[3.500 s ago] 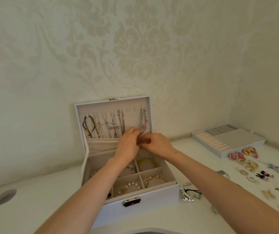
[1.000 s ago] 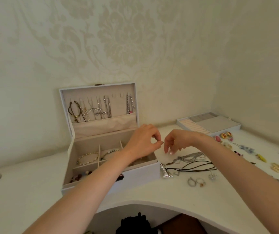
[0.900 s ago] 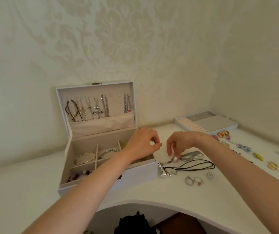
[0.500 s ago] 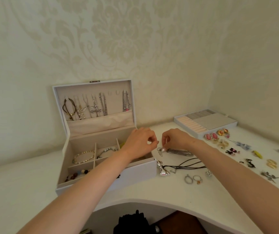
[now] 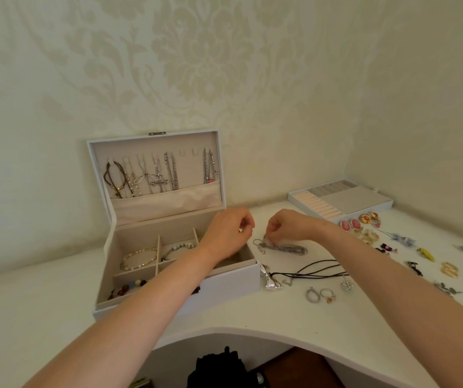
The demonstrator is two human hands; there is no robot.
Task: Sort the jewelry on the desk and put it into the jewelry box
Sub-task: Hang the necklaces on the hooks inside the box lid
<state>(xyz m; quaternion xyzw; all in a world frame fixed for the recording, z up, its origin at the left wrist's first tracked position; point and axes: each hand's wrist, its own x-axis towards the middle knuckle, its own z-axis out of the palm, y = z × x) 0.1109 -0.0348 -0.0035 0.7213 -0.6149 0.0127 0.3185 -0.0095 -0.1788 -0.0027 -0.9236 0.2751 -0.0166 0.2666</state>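
Right hand (image 5: 289, 224): thumb and fingertips are closed in a pinch on the near end of the silver chain (image 5: 283, 248). The rest of the chain lies bunched on the desk (image 5: 280, 320) directly beneath the hand. Left hand (image 5: 228, 233): just beside the right, fingers curled, thumb against forefinger. A small glint shows at the tips, and I cannot tell whether it holds anything. It hangs over the right end of the jewelry box (image 5: 233, 281), whose raised lid (image 5: 154, 141) stands beyond both hands with two bare hooks (image 5: 188, 152) among the hung necklaces. Judgement: the step is lifting this chain for hanging. It would go best raised slowly by the one end so the bunch pays out untangled, with the left hand taking the other end before the carry. The black cord necklace (image 5: 315, 271), nearer the wrist, lies close enough to snag.
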